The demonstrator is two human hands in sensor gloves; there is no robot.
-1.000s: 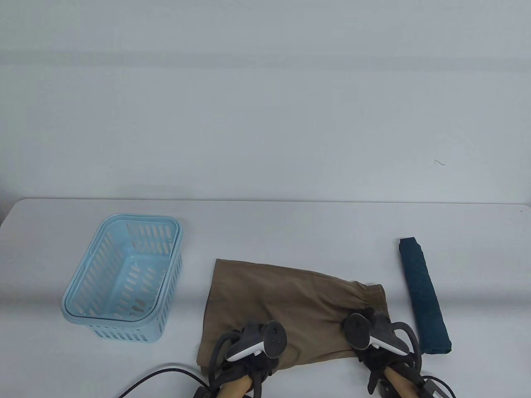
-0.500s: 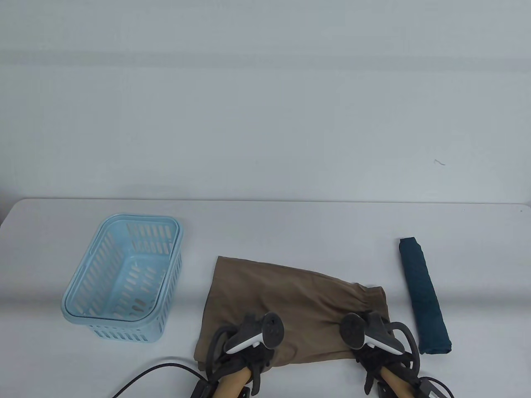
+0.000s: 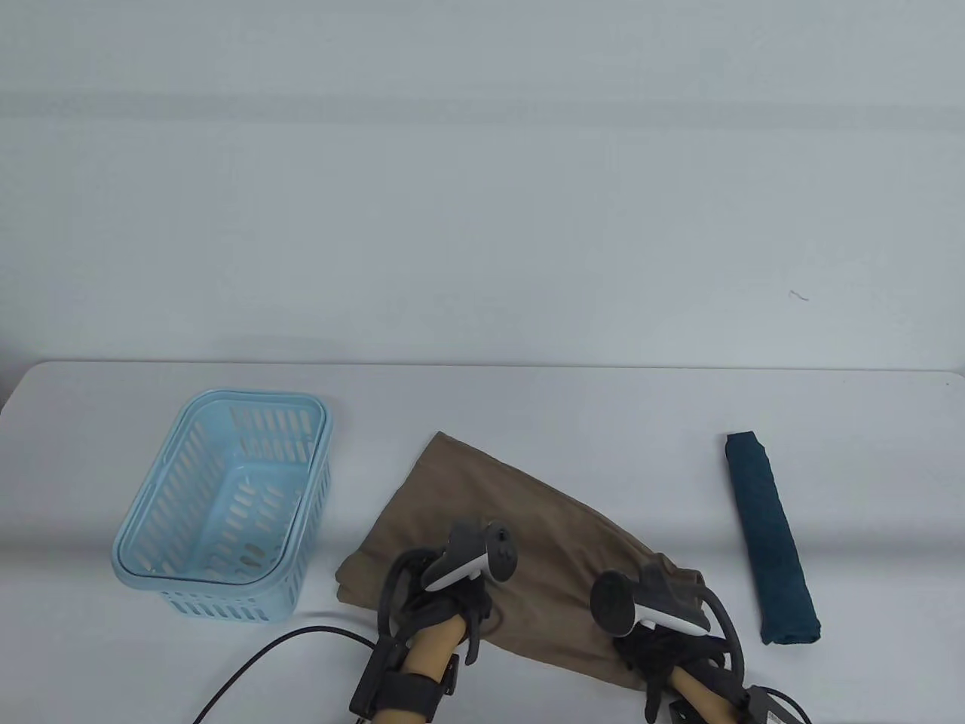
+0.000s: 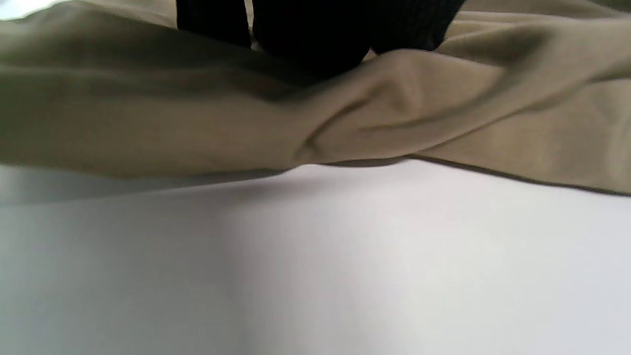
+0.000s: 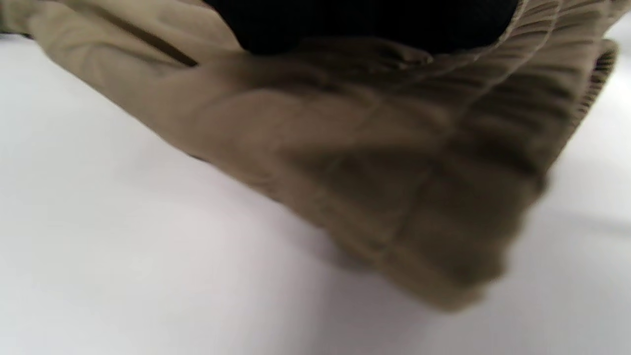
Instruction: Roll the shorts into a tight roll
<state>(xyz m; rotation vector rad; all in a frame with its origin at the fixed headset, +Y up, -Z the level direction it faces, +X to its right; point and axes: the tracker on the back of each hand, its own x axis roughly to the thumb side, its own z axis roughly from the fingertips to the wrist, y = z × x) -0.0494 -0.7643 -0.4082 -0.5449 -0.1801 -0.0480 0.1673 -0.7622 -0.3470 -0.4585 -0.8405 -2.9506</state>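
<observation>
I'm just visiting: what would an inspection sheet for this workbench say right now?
Surface: white table, bare at the back.
Job's things: tan shorts lying skewed, not yet rolled.
Clutter: light blue basket at left; dark teal cloth roll at right.
Grippers: left hand and right hand both on the shorts; the grip is hidden.
Cables: black cable trailing off the near edge.
Surroundings: plain grey wall.

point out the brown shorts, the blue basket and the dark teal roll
brown shorts (image 3: 543, 520), table view, bare middle of the fabric
blue basket (image 3: 226, 588), table view, near rim
dark teal roll (image 3: 770, 532), table view, mid-length
</observation>
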